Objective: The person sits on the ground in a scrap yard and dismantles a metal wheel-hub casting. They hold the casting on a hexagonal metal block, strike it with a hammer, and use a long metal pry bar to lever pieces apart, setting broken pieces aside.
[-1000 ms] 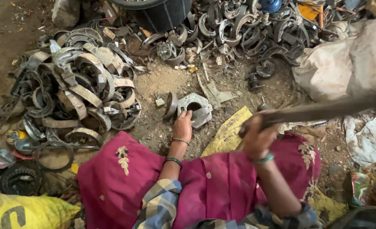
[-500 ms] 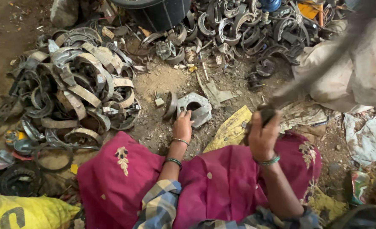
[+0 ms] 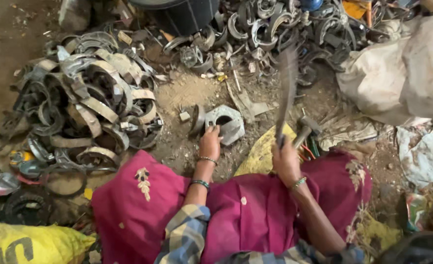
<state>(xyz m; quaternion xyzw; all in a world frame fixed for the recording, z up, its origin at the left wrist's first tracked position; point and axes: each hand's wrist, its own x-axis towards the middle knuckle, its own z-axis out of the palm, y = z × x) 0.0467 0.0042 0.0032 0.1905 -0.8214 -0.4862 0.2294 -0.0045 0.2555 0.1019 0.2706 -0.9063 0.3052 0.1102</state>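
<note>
My left hand [image 3: 210,143] rests on a grey metal block with a round hole [image 3: 227,122], which lies on the dirt in front of my knees next to a curved metal piece [image 3: 197,119]. In my right hand [image 3: 286,162] I grip a long dark bar [image 3: 287,83]. It is blurred by motion and points away from me over the ground, just right of the block. Both wrists wear bangles. A magenta cloth [image 3: 255,215] covers my lap.
A heap of curved metal shoes [image 3: 87,110] lies at the left and another [image 3: 275,24] at the back. A hammer [image 3: 305,128] and a yellow sack [image 3: 263,151] lie beside my right hand. Also around: a dark bucket [image 3: 182,14], a pale sack [image 3: 402,73], a yellow bag [image 3: 26,242].
The bar in my right hand has swung from pointing out to the right, up and round to pointing forward near the block. My left hand has stayed on the block.
</note>
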